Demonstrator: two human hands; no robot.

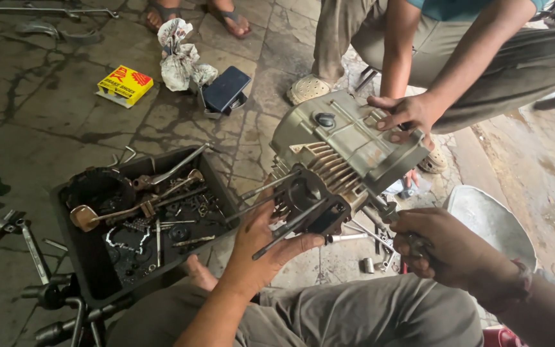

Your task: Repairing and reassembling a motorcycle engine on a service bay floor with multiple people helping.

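Cradling the finned end of a grey engine block (338, 164), the left hand (261, 241) lies open-palmed beneath its long studs (284, 212), apparently taking the weight so the block stays tilted off the floor. To its right, the right hand (441, 247) is closed tight around a dark tool (412, 243) at the casing's side. Beyond, a co-worker's hand (406, 112) presses flat on the top, seemingly steadying it. Left of the block, a black tray (91, 257) holds loose parts within reach.

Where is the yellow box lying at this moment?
In the head view the yellow box lies on the stone floor at upper left, beside the crumpled newspaper and above the black tray.
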